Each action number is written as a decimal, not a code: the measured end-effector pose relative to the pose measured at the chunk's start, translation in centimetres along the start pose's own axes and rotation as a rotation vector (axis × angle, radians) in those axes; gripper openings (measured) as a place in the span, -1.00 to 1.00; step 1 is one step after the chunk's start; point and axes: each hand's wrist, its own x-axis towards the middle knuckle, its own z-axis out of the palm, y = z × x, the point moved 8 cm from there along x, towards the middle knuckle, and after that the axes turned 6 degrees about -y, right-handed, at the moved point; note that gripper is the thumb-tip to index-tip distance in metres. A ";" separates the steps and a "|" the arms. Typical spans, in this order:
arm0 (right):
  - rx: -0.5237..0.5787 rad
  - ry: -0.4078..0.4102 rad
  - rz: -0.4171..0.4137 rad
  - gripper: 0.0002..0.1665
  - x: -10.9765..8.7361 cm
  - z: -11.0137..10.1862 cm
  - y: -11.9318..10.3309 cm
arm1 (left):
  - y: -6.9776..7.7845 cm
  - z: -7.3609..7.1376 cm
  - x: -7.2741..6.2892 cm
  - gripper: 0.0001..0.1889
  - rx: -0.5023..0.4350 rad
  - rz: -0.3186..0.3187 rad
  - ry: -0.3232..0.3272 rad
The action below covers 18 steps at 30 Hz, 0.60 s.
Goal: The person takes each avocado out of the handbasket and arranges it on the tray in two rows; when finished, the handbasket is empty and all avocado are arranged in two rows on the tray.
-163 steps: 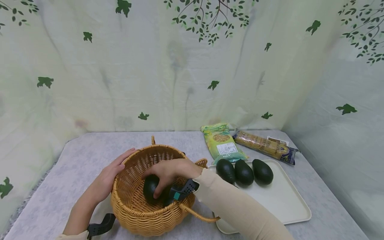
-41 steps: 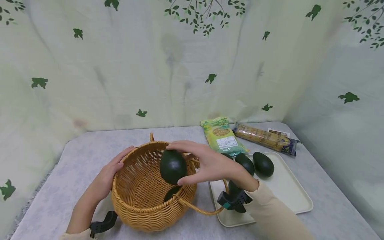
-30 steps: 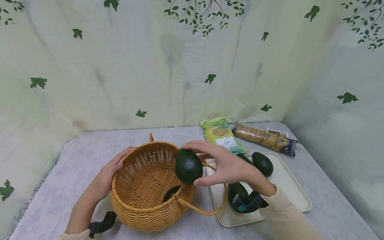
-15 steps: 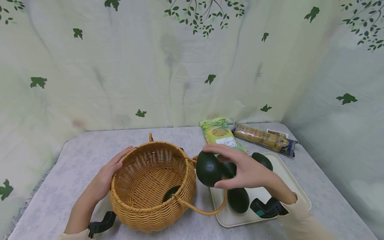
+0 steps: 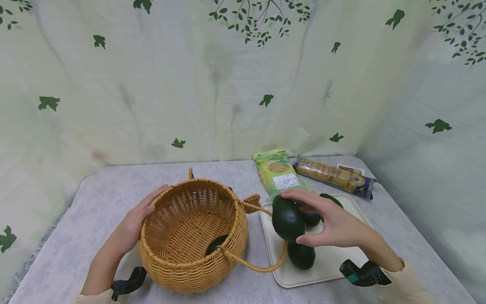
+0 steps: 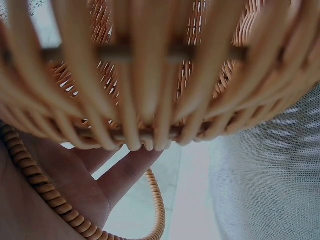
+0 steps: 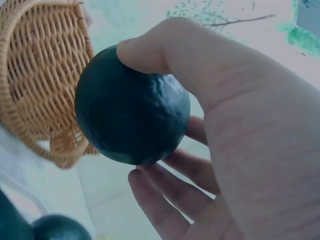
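Note:
My right hand (image 5: pixel 330 219) holds a dark green avocado (image 5: pixel 287 219) over the left part of a white tray (image 5: pixel 328 270). In the right wrist view, thumb and fingers are on opposite sides of the avocado (image 7: pixel 132 105). Another avocado (image 5: pixel 301 255) lies on the tray just below it, and more (image 5: pixel 313 218) are partly hidden behind the right hand. My left hand (image 5: pixel 138 217) rests along the left side of a round wicker basket (image 5: pixel 193 274), fingers extended against its outside. Inside the basket, one avocado (image 5: pixel 217 245) is partly covered by the near right rim.
At the tray's back stands a green and yellow packet (image 5: pixel 279 173). A long clear packet of pasta-like sticks (image 5: pixel 334 176) lies to its right. The basket's looped wicker handle (image 5: pixel 262 268) hangs out toward the tray, overlapping its left edge in this view.
The right hand has lifted an avocado out of the basket and carried it right, over the tray. The left hand has stayed at the basket's side.

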 end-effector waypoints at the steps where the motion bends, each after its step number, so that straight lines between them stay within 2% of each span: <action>1: 0.002 -0.002 0.010 -0.01 -0.3 0.0 0.2 | 0.0 0.0 0.0 -0.46 -0.001 0.004 0.001; 7: -0.017 0.006 0.036 0.02 -1.9 -0.2 1.2 | 0.1 0.0 -0.1 -0.46 0.017 0.006 0.003; 13: -0.008 0.014 0.119 0.01 -3.5 -0.3 2.7 | 0.1 0.0 -0.2 -0.47 0.003 0.005 0.004; 18: -0.001 0.024 0.143 0.02 -4.6 -0.3 3.2 | -0.1 0.0 -0.1 -0.47 -0.007 0.003 0.006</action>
